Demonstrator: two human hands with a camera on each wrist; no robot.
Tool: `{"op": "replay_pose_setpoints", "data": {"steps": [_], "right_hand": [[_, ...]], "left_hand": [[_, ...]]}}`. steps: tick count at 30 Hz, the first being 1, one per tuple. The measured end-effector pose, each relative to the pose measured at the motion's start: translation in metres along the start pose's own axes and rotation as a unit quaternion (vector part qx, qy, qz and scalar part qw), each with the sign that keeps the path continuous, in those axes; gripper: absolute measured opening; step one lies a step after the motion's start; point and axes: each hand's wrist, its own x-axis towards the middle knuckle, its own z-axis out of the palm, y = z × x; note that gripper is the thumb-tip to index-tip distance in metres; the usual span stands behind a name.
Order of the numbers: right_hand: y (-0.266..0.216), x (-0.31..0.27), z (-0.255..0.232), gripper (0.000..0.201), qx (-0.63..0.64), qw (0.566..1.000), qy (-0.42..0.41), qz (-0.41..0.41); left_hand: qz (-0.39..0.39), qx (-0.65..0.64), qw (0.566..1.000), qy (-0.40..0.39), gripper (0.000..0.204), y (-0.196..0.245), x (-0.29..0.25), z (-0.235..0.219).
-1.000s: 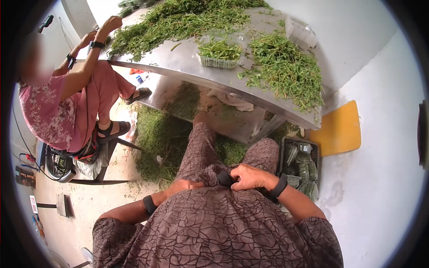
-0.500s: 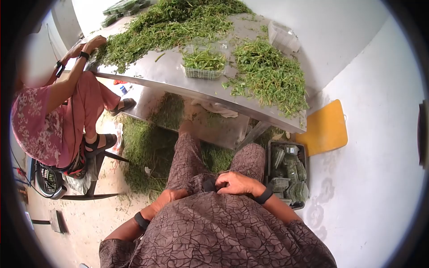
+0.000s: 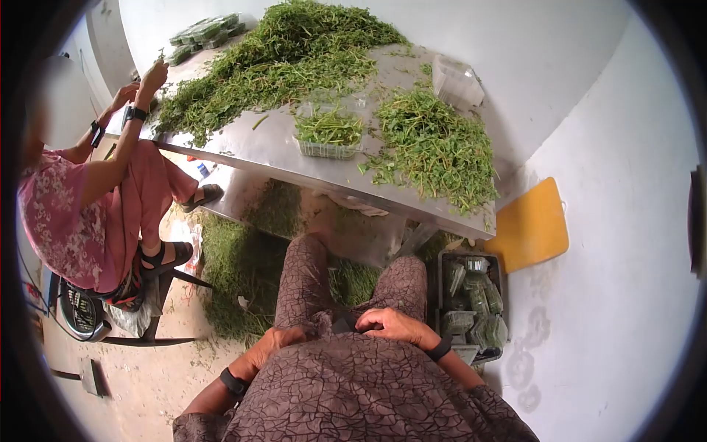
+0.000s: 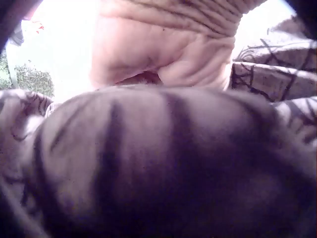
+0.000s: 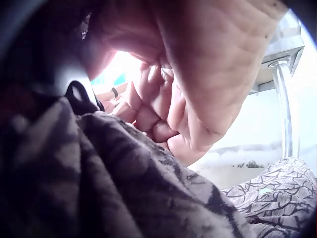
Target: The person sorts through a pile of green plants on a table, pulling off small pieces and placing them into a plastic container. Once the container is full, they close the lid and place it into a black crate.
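Observation:
Both hands rest low at the waist, over the dark patterned shirt (image 3: pixel 368 383) and the lap. My left hand (image 3: pixel 278 344) lies at the left of the shirt's front, its fingertips hidden; in the left wrist view, cloth covers much of the palm (image 4: pixel 158 49). My right hand (image 3: pixel 390 326) has curled fingers (image 5: pixel 153 99) against folded cloth, right beside a small black object (image 3: pixel 344 324) at the waist. Whether these fingers pinch the cloth, I cannot tell. Patterned trousers (image 3: pixel 302 283) cover my legs in front of the metal table (image 3: pixel 272 166).
Cut greens (image 3: pixel 434 147) lie heaped on the table around a filled clear box (image 3: pixel 328 147). Empty clear containers (image 3: pixel 456 81) stand behind. A crate of containers (image 3: pixel 440 295) and a yellow board (image 3: pixel 526 225) are at right. Another person (image 3: pixel 81 206) sits at left. Greens (image 3: pixel 236 272) cover floor.
The head view has shifted, first to the right, then slightly upward. My hands stay at the waist, the right beside the black object. The other person's nearer hand has risen with a green sprig.

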Motion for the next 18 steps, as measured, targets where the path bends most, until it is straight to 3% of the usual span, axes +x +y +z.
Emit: {"op": "replay_pose_setpoints", "data": {"steps": [4, 8, 13, 18], "right_hand": [[-0.006, 0.006, -0.007, 0.029, 0.024, 0.998, -0.002, 0.056], [-0.008, 0.012, -0.012, 0.033, 0.012, 0.995, -0.018, 0.1], [0.004, 0.013, -0.01, 0.034, 0.02, 0.995, -0.012, 0.099], [0.007, 0.013, -0.014, 0.035, 0.026, 0.996, -0.007, 0.084]], "left_hand": [[-0.023, 0.013, 0.999, 0.033, 0.034, 0.003, 0.012, -0.013], [0.021, 0.008, 1.0, -0.012, 0.032, 0.004, 0.029, -0.018], [0.01, 0.038, 0.995, -0.092, 0.032, 0.005, 0.049, -0.027], [0.021, 0.007, 0.996, -0.084, 0.027, 0.01, 0.053, -0.025]]}}
